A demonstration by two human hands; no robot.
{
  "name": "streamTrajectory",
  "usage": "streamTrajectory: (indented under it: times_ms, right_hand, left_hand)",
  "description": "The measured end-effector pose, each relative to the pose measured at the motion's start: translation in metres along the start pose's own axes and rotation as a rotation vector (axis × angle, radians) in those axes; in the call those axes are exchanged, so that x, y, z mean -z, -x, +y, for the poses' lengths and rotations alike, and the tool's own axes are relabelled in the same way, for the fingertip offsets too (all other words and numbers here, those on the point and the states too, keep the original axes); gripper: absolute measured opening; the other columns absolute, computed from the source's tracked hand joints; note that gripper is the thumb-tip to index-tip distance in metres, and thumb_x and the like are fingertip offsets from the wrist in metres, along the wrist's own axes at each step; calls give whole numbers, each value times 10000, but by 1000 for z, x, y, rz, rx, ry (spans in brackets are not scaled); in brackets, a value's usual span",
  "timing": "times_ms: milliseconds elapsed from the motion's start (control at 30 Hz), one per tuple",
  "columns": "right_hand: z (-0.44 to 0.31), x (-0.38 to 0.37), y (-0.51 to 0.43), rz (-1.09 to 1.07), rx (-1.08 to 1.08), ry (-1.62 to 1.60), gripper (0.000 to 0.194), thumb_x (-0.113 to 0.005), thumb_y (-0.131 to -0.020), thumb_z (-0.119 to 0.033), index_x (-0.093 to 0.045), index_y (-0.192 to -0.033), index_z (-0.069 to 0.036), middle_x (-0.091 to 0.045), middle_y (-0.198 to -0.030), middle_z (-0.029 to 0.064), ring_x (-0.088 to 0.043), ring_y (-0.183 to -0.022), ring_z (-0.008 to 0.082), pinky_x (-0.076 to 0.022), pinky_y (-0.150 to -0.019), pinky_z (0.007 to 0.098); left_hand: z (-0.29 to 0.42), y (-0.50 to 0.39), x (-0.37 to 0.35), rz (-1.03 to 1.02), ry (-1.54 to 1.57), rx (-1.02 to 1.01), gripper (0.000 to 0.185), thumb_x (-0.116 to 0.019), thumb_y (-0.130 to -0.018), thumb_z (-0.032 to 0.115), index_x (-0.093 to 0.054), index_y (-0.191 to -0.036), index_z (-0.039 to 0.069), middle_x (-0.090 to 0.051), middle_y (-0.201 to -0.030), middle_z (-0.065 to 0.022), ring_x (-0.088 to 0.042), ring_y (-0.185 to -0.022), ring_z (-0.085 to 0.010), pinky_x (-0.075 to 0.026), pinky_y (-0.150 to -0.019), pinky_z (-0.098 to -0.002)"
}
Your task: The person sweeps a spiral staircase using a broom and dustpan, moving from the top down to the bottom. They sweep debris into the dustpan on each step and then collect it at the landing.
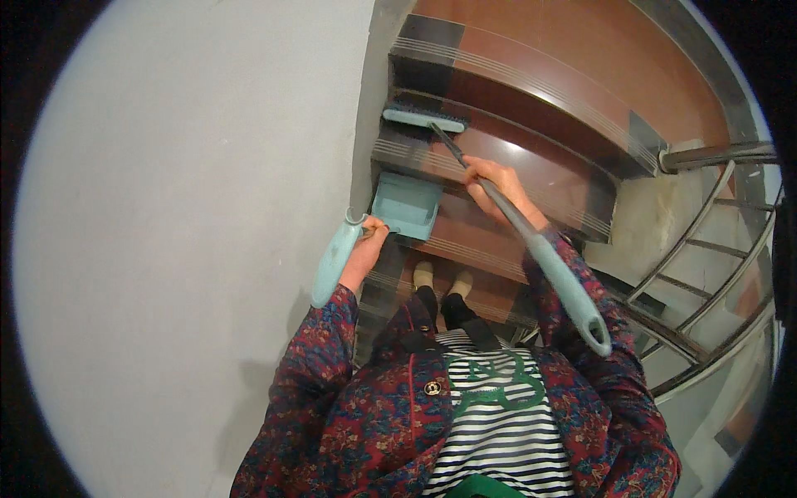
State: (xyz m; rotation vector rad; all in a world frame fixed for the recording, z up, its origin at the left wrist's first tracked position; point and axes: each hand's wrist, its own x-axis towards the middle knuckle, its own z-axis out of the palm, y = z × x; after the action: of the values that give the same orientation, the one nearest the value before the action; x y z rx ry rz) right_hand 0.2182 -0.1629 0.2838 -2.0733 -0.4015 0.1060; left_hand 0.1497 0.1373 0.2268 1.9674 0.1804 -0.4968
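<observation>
My left hand (372, 236) is closed round the dark pole of a long-handled dustpan, just below its light-blue grip (336, 264). The light-blue pan (406, 205) rests on a stair tread beside the wall, its far edge near the riser above. My right hand (495, 187) grips the dark handle of a broom (423, 119) whose light-blue head lies across the step above the pan, close to the wall. Dark bristles show along the head's far side. The broom's light-blue grip (570, 292) slants back over my right sleeve.
A plain pale wall (205, 187) runs along the left. Reddish-brown stairs (535, 155) with dark end tiles and grooved edges rise ahead. A metal railing (691, 243) curves along the right side. My feet (459, 283) stand on a lower step.
</observation>
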Motion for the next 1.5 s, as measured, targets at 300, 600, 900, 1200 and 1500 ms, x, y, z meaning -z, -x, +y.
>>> streamTrajectory:
  times_ms: [300,600,900,1200,1500]
  right_hand:
    - [-45,66,25,96,-154,-136,151,-571,-782,-144,-614,-832,-8,-649,-1122,239,-624,-1065,341,-468,-917,384]
    - [-3,5,6,22,56,91,61,-594,-778,-6,-584,-836,-21,-649,-959,233,-586,-1138,378,-507,-841,392]
    - [-53,51,11,116,-100,-109,102,-589,-780,-78,-606,-835,7,-652,-1108,236,-638,-1019,315,-484,-886,375]
    - [-7,-6,-51,349,149,121,74,-616,-752,-14,-604,-819,-44,-643,-897,176,-665,-906,321,-517,-776,354]
    - [-31,56,-2,71,20,43,93,-611,-760,-60,-612,-846,-24,-637,-1142,256,-641,-1019,341,-490,-868,365]
  left_hand:
    - [-11,-9,-4,-35,-22,20,190,-579,-900,245,-570,-925,57,-545,-822,14,-519,-799,-100,-425,-748,-258]
    - [-2,-12,-7,-38,111,1,165,-577,-907,197,-556,-877,37,-548,-866,12,-520,-860,-85,-424,-799,-261]
    - [-9,-18,13,-27,64,15,160,-566,-912,193,-550,-889,35,-546,-880,13,-526,-880,-95,-422,-836,-261]
    - [15,-4,-5,-106,-18,48,179,-471,-979,219,-462,-923,50,-467,-907,10,-473,-920,-78,-379,-896,-244]
    - [-26,-10,-15,-144,235,79,178,-451,-982,201,-453,-877,58,-447,-872,1,-477,-900,-96,-358,-906,-239]
